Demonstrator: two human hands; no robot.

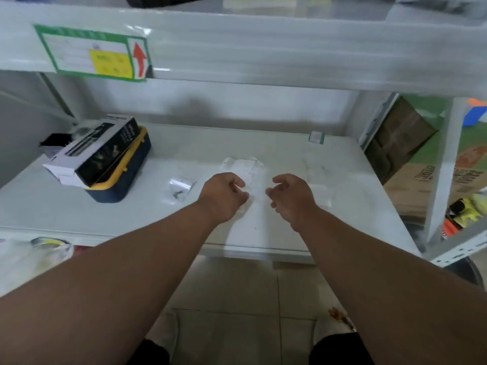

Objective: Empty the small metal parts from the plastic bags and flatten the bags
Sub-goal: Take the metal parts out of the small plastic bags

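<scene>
While both forearms reached out over the white shelf (pixel 355 185), the left hand (pixel 222 194) was curled, its thumb and fingers pinched on the edge of a clear plastic bag (pixel 254 191) that lay between the two hands; the bag was so transparent and blurred that its outline could barely be made out. The right hand (pixel 291 198) hovered just beside it with fingers loosely bent, and whether that grip touched the plastic could not be told. Beyond the hands, another pale bag (pixel 241 164) lay flat on the shelf. To the left of the left hand, a small clear bag (pixel 181 184) rested on the surface, with a few small dark metal parts (pixel 178 194) just at its near edge; whether they sat inside or outside it could not be told. Farther left stood a yellow and dark-blue case (pixel 123 180) with a black and white carton (pixel 97 151) lying tilted on top. On the front beam of the shelf above was a green-bordered label (pixel 92 54) bearing a red arrow. Right of the upright post, brown cardboard boxes (pixel 432 185) sat on the floor.
</scene>
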